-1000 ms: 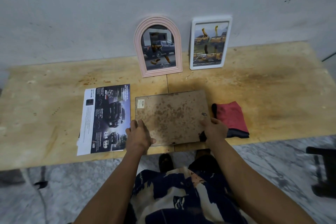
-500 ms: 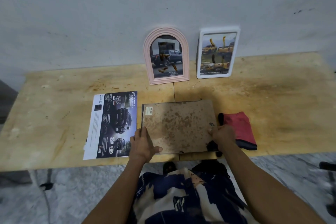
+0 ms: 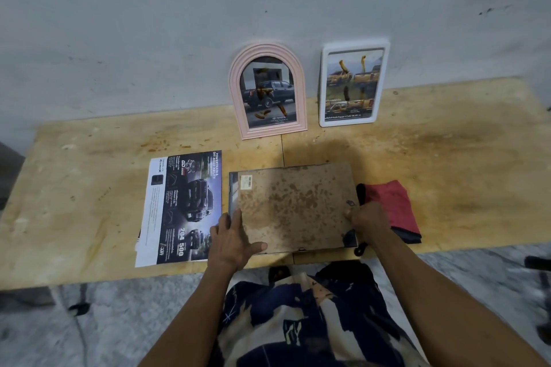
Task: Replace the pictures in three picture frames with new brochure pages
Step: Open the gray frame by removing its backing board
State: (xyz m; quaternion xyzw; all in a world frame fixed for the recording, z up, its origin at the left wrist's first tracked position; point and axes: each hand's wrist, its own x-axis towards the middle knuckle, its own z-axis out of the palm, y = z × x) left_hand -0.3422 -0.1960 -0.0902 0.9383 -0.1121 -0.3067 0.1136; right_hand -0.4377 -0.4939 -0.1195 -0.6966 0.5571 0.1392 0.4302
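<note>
A picture frame [image 3: 293,205] lies face down on the wooden table [image 3: 447,176], its stained brown backing board upward. My left hand [image 3: 234,237] rests flat on the frame's near left corner, fingers straight and thumb spread. My right hand [image 3: 368,222] has its fingers curled at the frame's right edge, by a small metal clip. A dark car brochure page [image 3: 182,208] lies flat just left of the frame. An arched pink frame [image 3: 268,91] and a white rectangular frame [image 3: 353,85] lean upright against the wall, each holding a truck picture.
A folded red and dark cloth [image 3: 393,208] lies right of the face-down frame, partly behind my right hand. The grey wall stands right behind the table. Marble floor shows below the table's near edge.
My hands stay at the frame's two near corners. The backing board looks shifted slightly right, showing a strip of the frame along its left side. The camera view has drifted.
</note>
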